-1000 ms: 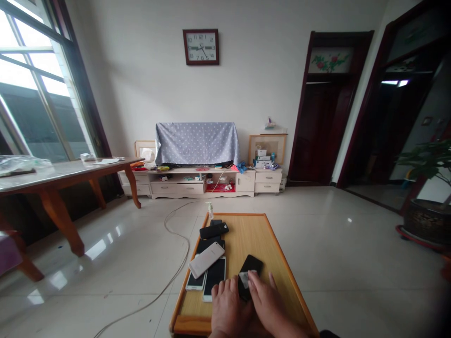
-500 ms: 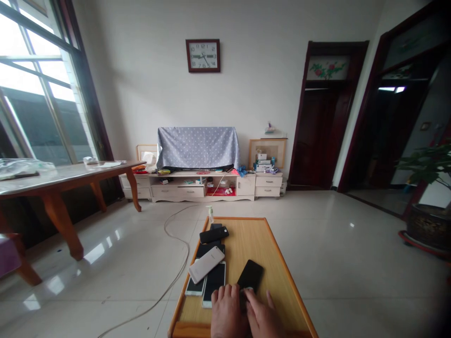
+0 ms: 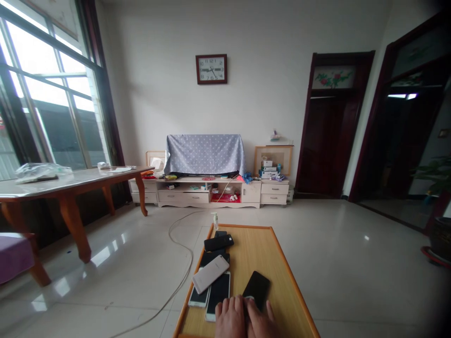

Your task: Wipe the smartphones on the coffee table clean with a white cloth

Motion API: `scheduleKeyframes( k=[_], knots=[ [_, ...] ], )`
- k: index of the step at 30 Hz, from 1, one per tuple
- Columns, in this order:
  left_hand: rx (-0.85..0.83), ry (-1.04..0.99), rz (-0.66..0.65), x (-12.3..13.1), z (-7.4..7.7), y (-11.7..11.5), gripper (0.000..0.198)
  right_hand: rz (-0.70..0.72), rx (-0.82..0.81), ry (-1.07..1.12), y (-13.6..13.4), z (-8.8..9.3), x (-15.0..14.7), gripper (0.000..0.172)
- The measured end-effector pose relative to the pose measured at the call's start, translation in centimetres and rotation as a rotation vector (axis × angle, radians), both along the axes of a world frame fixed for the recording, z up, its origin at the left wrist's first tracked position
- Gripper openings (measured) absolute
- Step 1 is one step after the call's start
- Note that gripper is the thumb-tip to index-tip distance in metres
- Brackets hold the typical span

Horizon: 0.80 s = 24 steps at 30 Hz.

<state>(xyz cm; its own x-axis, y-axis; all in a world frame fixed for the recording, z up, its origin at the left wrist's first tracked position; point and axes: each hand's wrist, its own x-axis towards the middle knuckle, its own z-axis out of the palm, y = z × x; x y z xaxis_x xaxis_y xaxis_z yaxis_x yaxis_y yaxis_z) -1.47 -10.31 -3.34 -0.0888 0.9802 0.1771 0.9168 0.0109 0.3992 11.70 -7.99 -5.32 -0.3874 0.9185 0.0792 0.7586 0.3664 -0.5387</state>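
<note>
Right hand, partly spread, on pale scrap over black phone; left hand curled, grip unclear. Uneven push could skid phone across surface.

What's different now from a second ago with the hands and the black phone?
The right hand slid down the black phone toward the person, so more of the phone shows. Only a bit of the white wipe peeks out now. Nothing was visibly picked up or let go. The left hand stayed close beside the right, and the other phones and pump bottle stayed put.
</note>
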Motion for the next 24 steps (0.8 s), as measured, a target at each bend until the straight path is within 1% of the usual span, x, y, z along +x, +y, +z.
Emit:
scheduleKeyframes(
  k=[2, 5, 7, 9, 12, 16, 19, 21, 24],
  knots=[
    [-0.027, 0.008, -0.022, 0.1, 0.6, -0.2, 0.030, -0.031, 0.040, 0.056, 0.3, 0.2, 0.6, 0.049],
    [-0.051, 0.021, -0.042, 0.3, 1.4, -0.6, 0.039, -0.121, 0.132, 0.125, 1.2, 1.1, 1.5, 0.044],
    [-0.042, 0.018, -0.045, 0.3, 1.7, -0.9, 0.046, -0.144, 0.155, 0.135, 1.7, 1.7, 1.9, 0.043],
    [-0.034, 0.014, -0.040, 0.3, 1.6, -1.0, 0.050, -0.162, 0.176, 0.141, 1.8, 2.0, 2.1, 0.043],
    [-0.021, 0.012, -0.035, 0.2, 1.2, -0.9, 0.047, -0.191, 0.253, 0.169, 1.7, 1.3, 2.3, 0.043],
    [0.000, 0.008, -0.020, 0.3, 0.9, -0.8, 0.044, -0.199, 0.373, 0.281, 1.6, -0.5, 2.6, 0.042],
    [0.007, 0.013, -0.006, 0.5, 0.9, -0.8, 0.044, -0.205, 0.358, 0.274, 1.6, -1.1, 2.6, 0.042],
    [0.011, 0.012, -0.006, 0.5, 1.1, -0.9, 0.044, -0.219, 0.338, 0.208, 1.6, -0.7, 2.5, 0.041],
    [-0.004, 0.004, -0.015, 0.5, 1.5, -1.2, 0.041, -0.213, 0.290, 0.099, 1.3, 0.3, 2.3, 0.036]
  ],
)
